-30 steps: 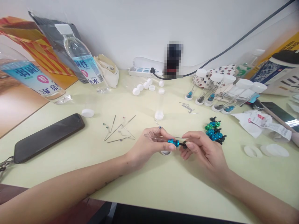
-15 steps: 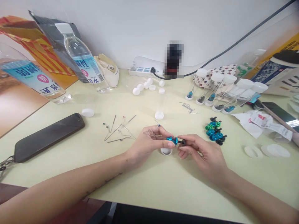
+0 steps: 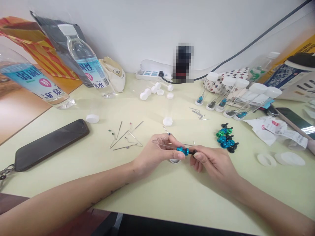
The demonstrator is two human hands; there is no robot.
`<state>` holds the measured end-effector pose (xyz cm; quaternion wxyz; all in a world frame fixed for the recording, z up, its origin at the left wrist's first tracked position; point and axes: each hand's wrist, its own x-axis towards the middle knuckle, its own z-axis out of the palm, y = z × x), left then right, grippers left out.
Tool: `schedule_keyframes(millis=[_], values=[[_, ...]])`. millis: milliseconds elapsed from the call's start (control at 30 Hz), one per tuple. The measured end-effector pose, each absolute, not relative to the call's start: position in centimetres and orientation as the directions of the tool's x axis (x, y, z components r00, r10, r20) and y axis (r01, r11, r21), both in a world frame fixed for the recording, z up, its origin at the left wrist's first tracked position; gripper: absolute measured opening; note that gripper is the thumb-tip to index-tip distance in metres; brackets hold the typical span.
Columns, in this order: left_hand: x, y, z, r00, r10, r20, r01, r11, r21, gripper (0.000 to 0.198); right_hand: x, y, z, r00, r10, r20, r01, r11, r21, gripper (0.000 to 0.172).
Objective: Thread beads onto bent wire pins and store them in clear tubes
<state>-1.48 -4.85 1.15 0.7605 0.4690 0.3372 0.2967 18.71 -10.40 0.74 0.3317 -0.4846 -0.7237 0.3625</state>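
Observation:
My left hand (image 3: pixel 159 152) pinches a blue metal fitting (image 3: pixel 181 150) between thumb and fingers. A thin bent wire (image 3: pixel 163 144) runs from the fitting back across that hand, and a small dark-blue bead (image 3: pixel 169 133) shows just above the fingers. With thumb and fingers closed, my right hand (image 3: pixel 213 160) grips the black knob (image 3: pixel 194 153) at the fitting's right end. A slim metal rod with a bent tip (image 3: pixel 189 144) sticks out above the right fingers; its other end is hidden. A round white cap (image 3: pixel 175 161) lies partly hidden beneath both hands.
Thin metal rods (image 3: pixel 123 137) lie left of my hands. Blue, green and black fittings (image 3: pixel 226 139) are heaped to the right, near L-shaped keys (image 3: pixel 197 113). Capped clear tubes (image 3: pixel 230 95) stand behind. A phone (image 3: pixel 52 144) and water bottles (image 3: pixel 91 65) sit at left.
My right fingers have curled more tightly around the black knob, covering more of it. The slim rod now shows more clearly above them. The blue fitting has shifted slightly right and down.

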Motion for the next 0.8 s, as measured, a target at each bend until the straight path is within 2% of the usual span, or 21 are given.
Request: schedule_keyframes(millis=[367,433,533,700,800], values=[[-1.30,-4.95,1.35,0.577,0.782,-0.234,-0.254,0.444,0.859,0.022,18.96,-10.39,0.79,-0.344,0.922,0.177,0.469,0.332,-0.818,0.034],[-1.36,-4.77,1.40,0.538,0.805,-0.251,-0.283,0.453,0.846,0.022,18.87,-10.43,0.85,-0.320,0.925,0.206,0.489,0.347,-0.800,0.031],[-1.45,-4.54,1.47,0.518,0.815,-0.260,-0.299,0.458,0.837,0.021,18.60,-10.51,0.93,-0.230,0.931,0.284,0.558,0.365,-0.745,0.039],[-1.42,-4.58,1.43,0.567,0.779,-0.269,-0.256,0.476,0.841,0.023,18.44,-10.67,0.90,-0.217,0.879,0.425,0.650,0.454,-0.609,0.018],[-1.45,-4.57,1.28,0.590,0.759,-0.274,-0.224,0.480,0.848,0.023,18.55,-10.63,0.94,-0.239,0.868,0.436,0.653,0.476,-0.589,0.016]])
